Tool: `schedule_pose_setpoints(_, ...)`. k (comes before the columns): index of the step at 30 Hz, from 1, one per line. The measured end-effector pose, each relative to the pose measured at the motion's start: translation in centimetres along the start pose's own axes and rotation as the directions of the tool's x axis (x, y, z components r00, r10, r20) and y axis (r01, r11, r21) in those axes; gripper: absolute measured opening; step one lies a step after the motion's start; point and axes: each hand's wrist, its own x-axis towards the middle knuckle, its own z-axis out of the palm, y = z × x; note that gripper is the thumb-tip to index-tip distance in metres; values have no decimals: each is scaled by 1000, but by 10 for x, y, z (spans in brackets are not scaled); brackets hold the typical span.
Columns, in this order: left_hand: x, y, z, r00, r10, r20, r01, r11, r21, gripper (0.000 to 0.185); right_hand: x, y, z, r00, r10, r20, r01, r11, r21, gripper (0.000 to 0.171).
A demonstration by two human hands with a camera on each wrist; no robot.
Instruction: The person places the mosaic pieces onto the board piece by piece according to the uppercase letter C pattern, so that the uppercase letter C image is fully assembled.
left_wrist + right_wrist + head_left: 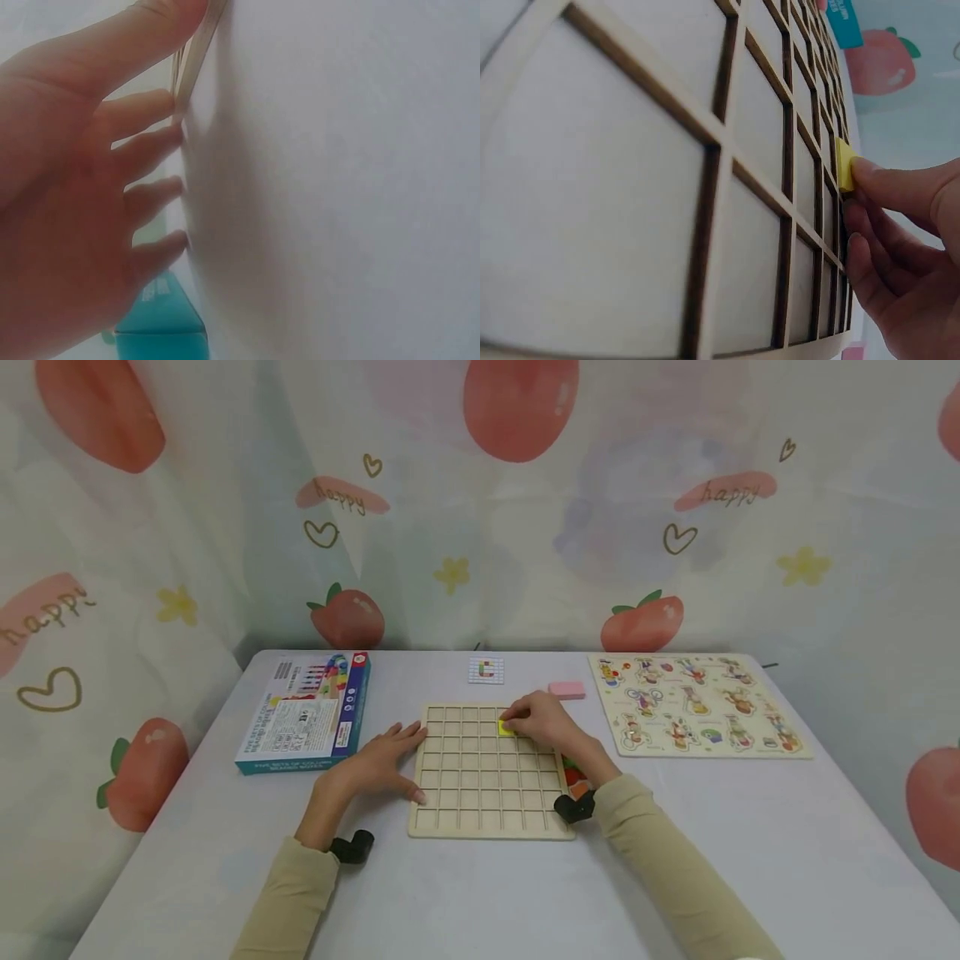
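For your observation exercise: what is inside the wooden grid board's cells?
One yellow tile, pinched by the right hand, sits in an upper cell of the grid board. Visible cells are bare; those beneath that hand are hidden.

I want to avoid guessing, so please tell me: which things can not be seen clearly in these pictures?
- Coloured pieces beside the grid board: head view, mostly hidden by the right hand and its wrist.
- Yellow tile: whether it sits fully in a cell is unclear; fingers cover it in the head view, and the right wrist view shows only its edge.
- Small card: head view, too small to read.
- Blue box: left wrist view, blurred, cut by the bottom edge.
- Left hand: left wrist view, blurred.
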Motion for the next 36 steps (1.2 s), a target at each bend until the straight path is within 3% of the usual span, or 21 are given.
schedule_pose_setpoints(9,0,1,0,1000,10,-3,-10,1000,2,109,-5,1,4,997,-55,-53,54,998,-29,13)
schedule_pose_setpoints(22,1,0,1,1000,-8,-8,8,1000,21,109,-34,1,-6,995,-28,-94,33,998,49,19)
schedule_pose_setpoints(36,1,3,1,1000,-12,7,12,1000,22,109,-62,13,-32,985,3,-173,3,999,33,24)
